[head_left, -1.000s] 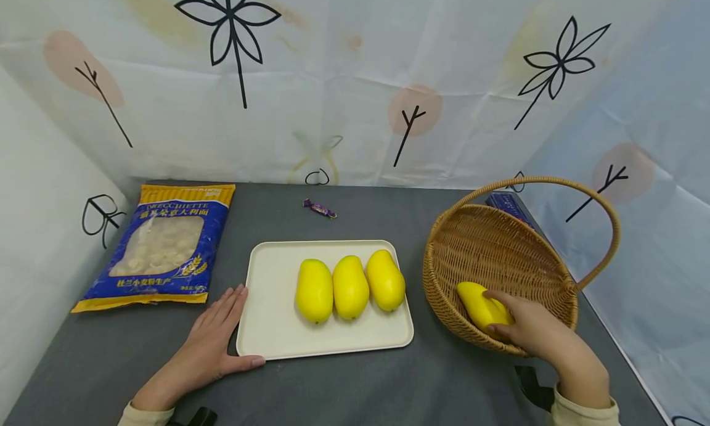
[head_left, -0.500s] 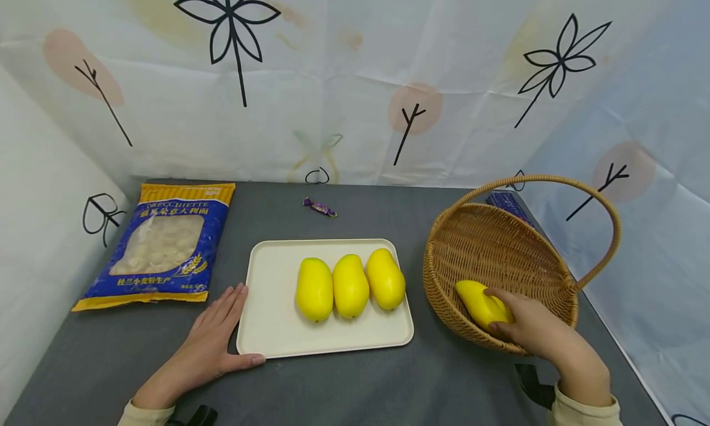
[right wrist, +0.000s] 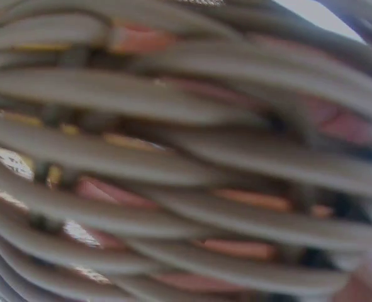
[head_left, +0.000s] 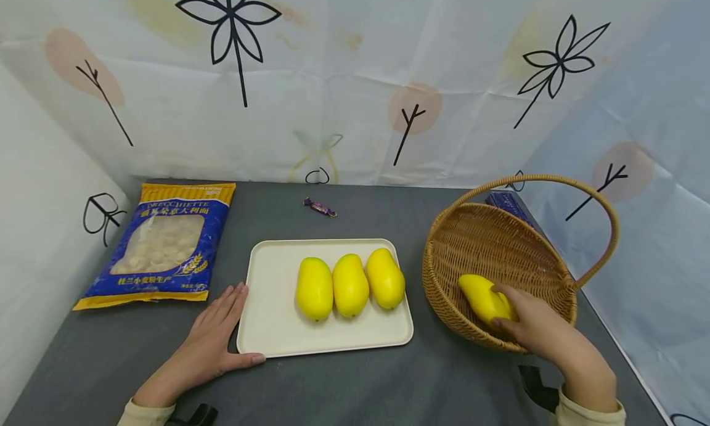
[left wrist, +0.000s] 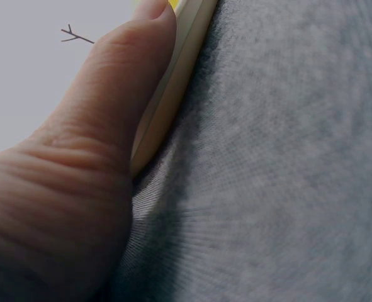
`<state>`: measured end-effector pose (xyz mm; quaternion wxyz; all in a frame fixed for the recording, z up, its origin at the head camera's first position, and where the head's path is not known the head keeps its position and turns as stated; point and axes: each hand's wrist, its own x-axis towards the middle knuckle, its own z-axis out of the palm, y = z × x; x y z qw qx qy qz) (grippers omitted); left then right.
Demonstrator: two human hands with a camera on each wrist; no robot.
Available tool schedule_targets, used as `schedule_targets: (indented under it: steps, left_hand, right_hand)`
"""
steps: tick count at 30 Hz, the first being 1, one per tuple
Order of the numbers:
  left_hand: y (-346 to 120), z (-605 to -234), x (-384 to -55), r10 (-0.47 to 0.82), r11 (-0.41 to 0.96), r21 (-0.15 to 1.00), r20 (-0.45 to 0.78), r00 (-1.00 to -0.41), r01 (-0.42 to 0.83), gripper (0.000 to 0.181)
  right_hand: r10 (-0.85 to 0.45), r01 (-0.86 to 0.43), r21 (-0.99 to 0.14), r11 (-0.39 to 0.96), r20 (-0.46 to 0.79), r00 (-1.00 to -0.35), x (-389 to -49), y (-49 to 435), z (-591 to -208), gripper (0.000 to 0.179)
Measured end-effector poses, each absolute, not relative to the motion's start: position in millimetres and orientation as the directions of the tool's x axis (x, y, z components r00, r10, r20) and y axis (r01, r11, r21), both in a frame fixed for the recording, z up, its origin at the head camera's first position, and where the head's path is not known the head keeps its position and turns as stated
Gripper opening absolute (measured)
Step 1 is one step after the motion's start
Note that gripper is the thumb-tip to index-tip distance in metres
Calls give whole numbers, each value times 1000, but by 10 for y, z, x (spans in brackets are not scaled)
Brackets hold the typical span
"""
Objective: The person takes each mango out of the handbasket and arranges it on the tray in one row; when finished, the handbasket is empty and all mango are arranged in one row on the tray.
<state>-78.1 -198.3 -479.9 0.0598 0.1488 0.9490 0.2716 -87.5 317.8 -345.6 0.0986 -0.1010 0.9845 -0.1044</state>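
Note:
Inside the wicker basket [head_left: 499, 241] on the right, my right hand [head_left: 535, 321] grips a yellow mango [head_left: 482, 295], thumb on its near side. The right wrist view is filled by the basket's weave [right wrist: 173, 151], with bits of hand and yellow showing through the gaps. My left hand [head_left: 208, 346] lies flat with straight fingers against the left edge of a cream tray [head_left: 277, 327]; its thumb [left wrist: 104, 94] touches the tray's near corner. Three yellow mangoes stand side by side on the tray: a left one [head_left: 314, 290], a middle one [head_left: 350, 287] and a right one [head_left: 385, 280].
A blue and yellow pasta bag [head_left: 161, 247] lies at the left. Behind the tray is a purple wrapped candy [head_left: 319, 208]. A dark blue box [head_left: 507, 204] is partly hidden behind the basket. Patterned cloth [head_left: 355, 93] hangs along the back of the grey table [head_left: 344, 389].
The mango in my right hand has risen slightly within the basket, and the hand has shifted a little to the right. My left hand and the tray stay in place.

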Motion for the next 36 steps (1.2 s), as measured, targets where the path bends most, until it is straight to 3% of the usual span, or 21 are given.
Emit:
schedule_targets:
  steps: [16, 27, 36]
  left_hand:
    - [-1975, -4783, -791, 309, 815, 528, -49, -950, 238, 124]
    - [-1986, -4799, -783, 314, 812, 527, -28, -949, 252, 123]
    - [-1989, -4818, -791, 317, 812, 526, -35, -948, 252, 123]
  right_hand:
    - [-220, -212, -196, 957, -24, -975, -662, 3042, -3140, 59]
    - [-315, -334, -199, 921, 123, -941, -602, 2742, -2906, 61]
    - [-389, -429, -217, 877, 207, -898, -643, 2372, -2713, 52]
